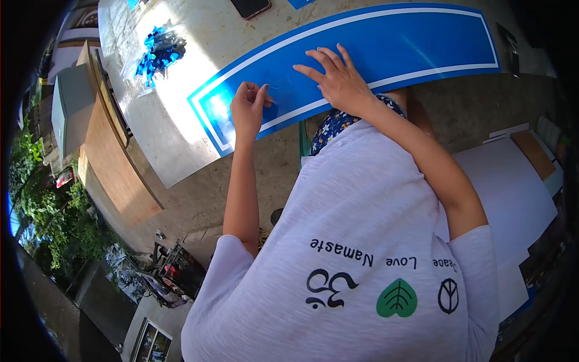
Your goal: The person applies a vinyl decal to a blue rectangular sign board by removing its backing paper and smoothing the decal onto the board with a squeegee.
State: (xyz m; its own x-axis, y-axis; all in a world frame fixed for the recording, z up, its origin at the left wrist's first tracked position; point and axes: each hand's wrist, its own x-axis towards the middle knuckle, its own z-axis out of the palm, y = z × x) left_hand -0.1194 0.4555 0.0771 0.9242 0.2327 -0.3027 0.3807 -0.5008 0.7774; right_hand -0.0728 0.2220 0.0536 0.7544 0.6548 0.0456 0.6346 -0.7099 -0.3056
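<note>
A long blue sign panel (416, 39) with a white border line lies across the table in front of me. My left hand (246, 111) is over the panel's left part, fingers curled and thumb pressed to the fingertips in a pinch. A thin, pale, see-through sliver shows by those fingertips, too faint to name. My right hand (341, 81) rests on the panel near its middle, palm down with fingers spread, holding nothing.
Crumpled blue and clear plastic scraps (160, 54) lie on the sunlit table (175, 154) at left. A phone (251, 7) sits at the top edge. Wooden boards (111, 163) stand at left; white sheets (506, 181) are stacked at right.
</note>
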